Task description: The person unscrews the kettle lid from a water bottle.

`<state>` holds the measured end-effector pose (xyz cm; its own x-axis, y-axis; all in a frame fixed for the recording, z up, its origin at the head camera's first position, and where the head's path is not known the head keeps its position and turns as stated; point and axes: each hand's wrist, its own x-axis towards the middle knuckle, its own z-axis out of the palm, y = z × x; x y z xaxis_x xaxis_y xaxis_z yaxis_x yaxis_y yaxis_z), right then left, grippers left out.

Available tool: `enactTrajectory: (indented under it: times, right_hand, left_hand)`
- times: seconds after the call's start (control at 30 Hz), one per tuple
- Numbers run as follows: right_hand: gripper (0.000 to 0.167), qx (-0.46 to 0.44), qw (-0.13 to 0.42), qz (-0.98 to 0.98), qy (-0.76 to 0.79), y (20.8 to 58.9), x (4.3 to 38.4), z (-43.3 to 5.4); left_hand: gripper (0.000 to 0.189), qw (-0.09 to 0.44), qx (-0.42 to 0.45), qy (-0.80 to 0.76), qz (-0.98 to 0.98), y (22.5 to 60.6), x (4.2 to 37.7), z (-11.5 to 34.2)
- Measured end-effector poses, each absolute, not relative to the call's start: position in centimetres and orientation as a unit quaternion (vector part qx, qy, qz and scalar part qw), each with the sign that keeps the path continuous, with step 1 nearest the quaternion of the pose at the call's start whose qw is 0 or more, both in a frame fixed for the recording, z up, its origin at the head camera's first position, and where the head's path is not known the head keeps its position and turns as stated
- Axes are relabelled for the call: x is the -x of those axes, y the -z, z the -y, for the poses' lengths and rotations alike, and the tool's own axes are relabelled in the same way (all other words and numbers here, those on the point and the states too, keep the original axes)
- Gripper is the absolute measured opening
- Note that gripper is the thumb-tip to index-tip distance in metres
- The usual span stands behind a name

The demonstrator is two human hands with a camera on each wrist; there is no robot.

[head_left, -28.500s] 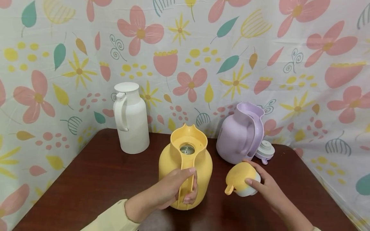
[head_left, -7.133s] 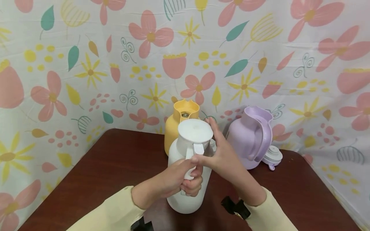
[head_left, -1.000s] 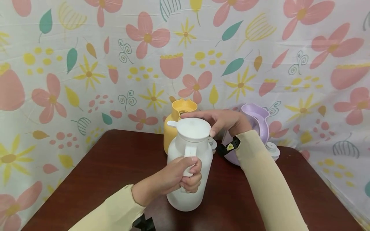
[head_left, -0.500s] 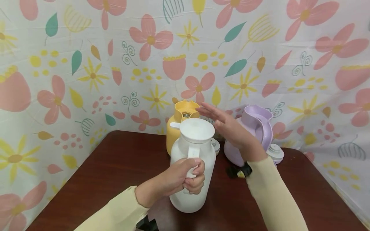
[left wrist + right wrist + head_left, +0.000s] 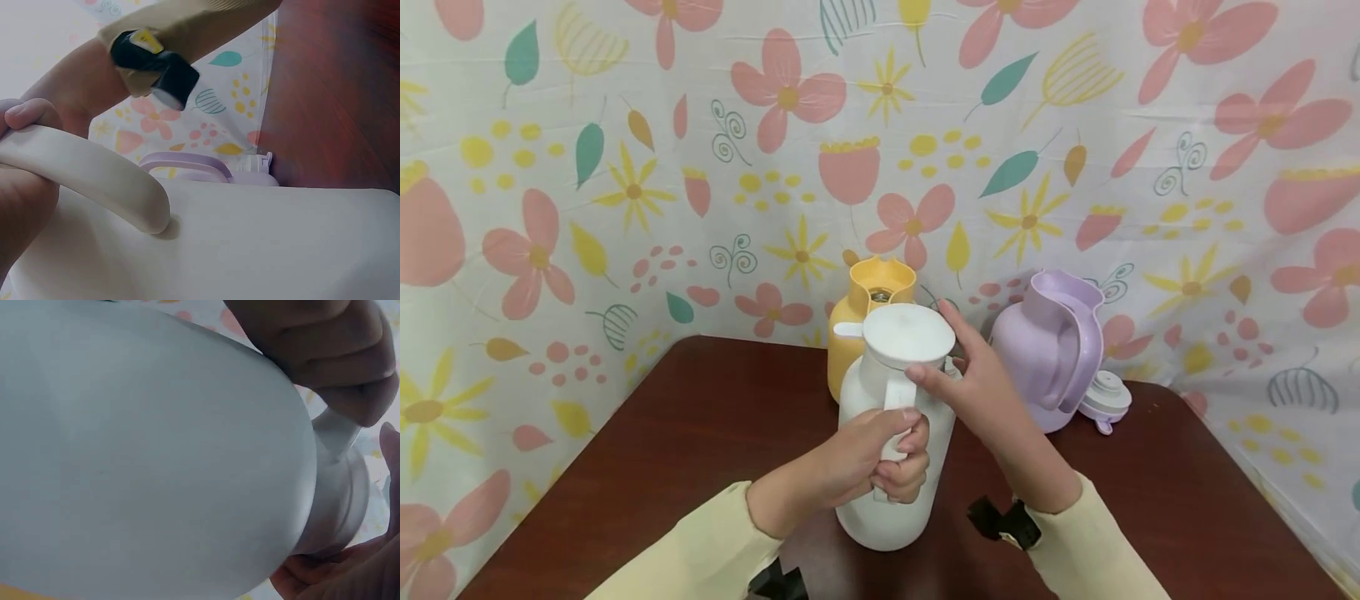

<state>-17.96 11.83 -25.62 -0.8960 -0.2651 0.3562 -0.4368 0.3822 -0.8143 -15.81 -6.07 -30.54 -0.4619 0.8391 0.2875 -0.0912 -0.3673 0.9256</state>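
Note:
A white thermos jug [image 5: 887,521] stands upright at the front middle of the table. My left hand [image 5: 868,454] grips its handle [image 5: 94,169], fingers curled round it. On top sits the round white lid [image 5: 908,332], its small tab pointing left, away from the handle. My right hand [image 5: 985,387] holds the lid's right side, with the thumb in front and the fingers behind; the right wrist view has this hand [image 5: 350,575] at the jug's neck. The far side of the lid hides part of those fingers.
Close behind stands a yellow jug [image 5: 842,350] with an uncovered mouth. A lilac jug [image 5: 1026,358], also lidless, is at back right, its white-and-lilac lid [image 5: 1105,396] beside it. A flowered cloth [image 5: 647,125] hangs behind the brown table [image 5: 700,433].
The right hand, lifted off with straight fingers half a second ago, has come back round the lid. Since 7.1 seconds ago the tab has swung from the handle to the left.

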Motion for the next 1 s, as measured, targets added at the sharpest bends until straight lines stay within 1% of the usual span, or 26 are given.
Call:
enactTrajectory:
  times: [0.13, 0.23, 0.37, 0.47, 0.6, 0.7, 0.8, 1.0]
  right_hand:
    - [0.088, -0.172, 0.062, 0.838, -0.515, 25.1, 18.8, -11.2]
    - [0.081, -0.17, 0.068, 0.84, -0.51, 25.2, 19.4, -10.9]
    - [0.071, -0.217, 0.096, 0.834, -0.498, 25.5, 20.5, -11.2]
    - [0.067, -0.27, 0.091, 0.816, -0.503, 25.6, 21.5, -11.8]
    - [0.071, -0.34, 0.035, 0.781, -0.523, 25.4, 22.9, -12.8]
    - [0.082, -0.395, -0.02, 0.755, -0.522, 25.0, 24.1, -13.4]
    - [0.094, -0.448, -0.063, 0.739, -0.5, 24.4, 25.3, -13.8]
    - [0.102, -0.522, -0.123, 0.724, -0.433, 23.2, 27.8, -14.4]
  left_hand:
    - [0.033, 0.33, -0.404, -0.722, -0.455, 30.5, 15.7, 6.1]
    - [0.033, 0.334, -0.403, -0.722, -0.453, 30.4, 15.7, 6.1]
    - [0.033, 0.334, -0.401, -0.722, -0.454, 30.3, 15.8, 6.2]
    - [0.033, 0.334, -0.401, -0.722, -0.454, 30.2, 15.8, 6.2]
    - [0.033, 0.338, -0.401, -0.721, -0.453, 30.1, 15.9, 6.2]
    - [0.033, 0.342, -0.4, -0.722, -0.45, 30.1, 15.9, 6.2]
    - [0.033, 0.344, -0.401, -0.722, -0.447, 30.1, 15.9, 6.2]
    - [0.034, 0.349, -0.403, -0.722, -0.441, 30.1, 16.0, 6.2]
